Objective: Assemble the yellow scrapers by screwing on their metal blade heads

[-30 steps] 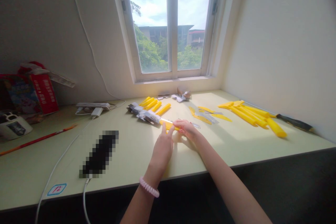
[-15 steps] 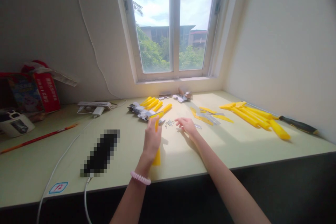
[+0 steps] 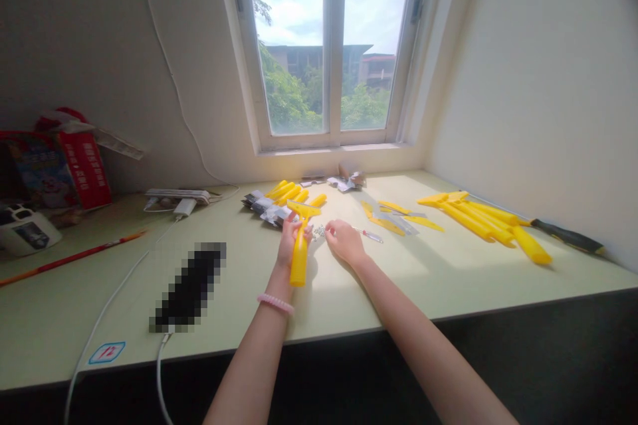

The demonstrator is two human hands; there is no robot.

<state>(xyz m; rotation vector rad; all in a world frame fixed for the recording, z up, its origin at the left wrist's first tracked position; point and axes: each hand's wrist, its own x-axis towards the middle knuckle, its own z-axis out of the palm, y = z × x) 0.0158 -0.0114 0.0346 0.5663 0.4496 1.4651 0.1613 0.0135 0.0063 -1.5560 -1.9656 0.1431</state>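
My left hand (image 3: 290, 242) grips a yellow plastic T-shaped scraper (image 3: 300, 259) upright, its crosspiece at the top and its handle pointing toward me. My right hand (image 3: 343, 242) rests on the desk with curled fingers and no visible object in them. Its fingertips are beside a small pile of metal screws (image 3: 319, 231). A slim screwdriver with a red mark (image 3: 367, 234) lies just to the right of that hand. Several yellow handles (image 3: 294, 194) and silver-and-black packets (image 3: 264, 208) lie beyond my left hand.
More yellow handles (image 3: 478, 220) and a black-and-yellow screwdriver (image 3: 565, 236) lie at the right, with flat yellow pieces (image 3: 386, 224) nearer the middle. A pixelated dark object (image 3: 189, 287), white cables, a power strip (image 3: 177, 195) and a red-orange pencil (image 3: 74, 257) occupy the left.
My left hand has raised the yellow scraper and turned it upright, with its crosspiece now at the top. My right hand has moved slightly left, nearer the screws.
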